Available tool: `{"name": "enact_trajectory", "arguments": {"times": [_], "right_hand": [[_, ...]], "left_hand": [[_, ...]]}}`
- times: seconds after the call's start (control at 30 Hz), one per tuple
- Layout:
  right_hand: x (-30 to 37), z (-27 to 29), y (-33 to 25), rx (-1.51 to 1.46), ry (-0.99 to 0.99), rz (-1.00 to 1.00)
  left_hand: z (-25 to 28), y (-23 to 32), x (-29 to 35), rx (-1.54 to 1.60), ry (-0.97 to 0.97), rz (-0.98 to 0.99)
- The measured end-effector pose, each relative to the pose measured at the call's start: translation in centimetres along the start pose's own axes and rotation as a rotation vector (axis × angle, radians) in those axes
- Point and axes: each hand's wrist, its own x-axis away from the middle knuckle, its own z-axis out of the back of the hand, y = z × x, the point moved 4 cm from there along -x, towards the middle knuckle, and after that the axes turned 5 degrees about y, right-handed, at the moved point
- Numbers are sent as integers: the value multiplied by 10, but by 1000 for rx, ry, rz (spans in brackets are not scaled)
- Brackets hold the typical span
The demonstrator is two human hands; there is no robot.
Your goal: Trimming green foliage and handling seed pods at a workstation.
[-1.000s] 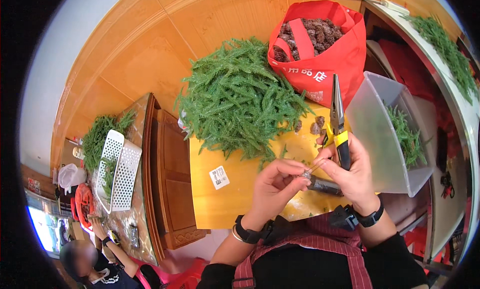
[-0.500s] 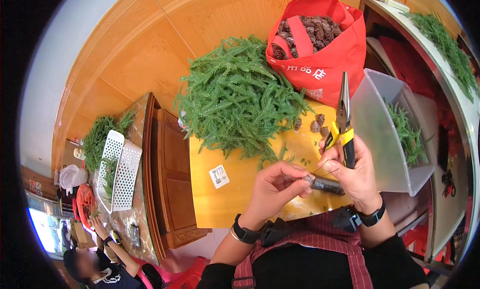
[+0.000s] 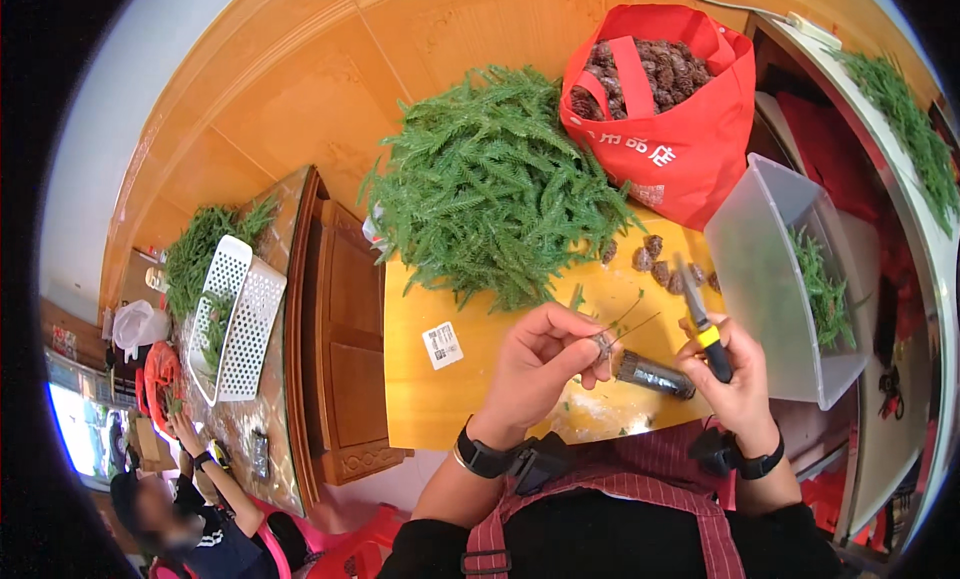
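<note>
Between the thumb and fingers of my left hand (image 3: 545, 367) is a small pine cone (image 3: 602, 347), largely covered by the fingertips. Two thin dark wire ends stick out from it toward the upper right. My right hand (image 3: 738, 374) is closed round the black-and-yellow handles of long-nose pliers (image 3: 698, 304), whose jaws point up and away from the cone. A dark cylindrical bundle (image 3: 655, 373) lies on the yellow table (image 3: 425, 404) between my hands. Several loose pine cones (image 3: 660, 273) rest just beyond the pliers.
A big heap of green fir sprigs (image 3: 500, 189) covers the table's far side. Behind it stands a red bag (image 3: 660, 109) of pine cones. To the right is a clear plastic bin (image 3: 735, 279) holding sprigs. At left, a co-worker (image 3: 190, 519) reaches over another table with a white basket (image 3: 250, 329).
The pliers have moved right and down, away from the wire, and now tilt left. My right hand has parted from my left, which keeps its pinch. More loose pine cones show.
</note>
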Motion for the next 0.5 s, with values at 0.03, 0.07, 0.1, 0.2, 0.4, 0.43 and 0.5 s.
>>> {"name": "enact_trajectory", "arguments": {"times": [0.03,0.07,0.1,0.2,0.4,0.43,0.5], "right_hand": [[0,-2,-7,-97,48,73],[-2,-6,-16,-127,92,5],[-5,-12,-23,-125,93,3],[-15,-19,-35,-106,107,85],[-24,-34,-37,-50,204,215],[-25,-35,-37,-84,266,200],[-25,-37,-41,-76,273,181]], "left_hand": [[-2,0,-1,-29,-18,-14],[-3,-1,1,-23,-19,-9],[-2,-1,2,-53,-5,-38],[-7,-1,2,-116,3,-132],[-12,-2,3,-224,8,-264],[-12,-2,4,-236,12,-274],[-13,-3,3,-263,1,-237]]}}
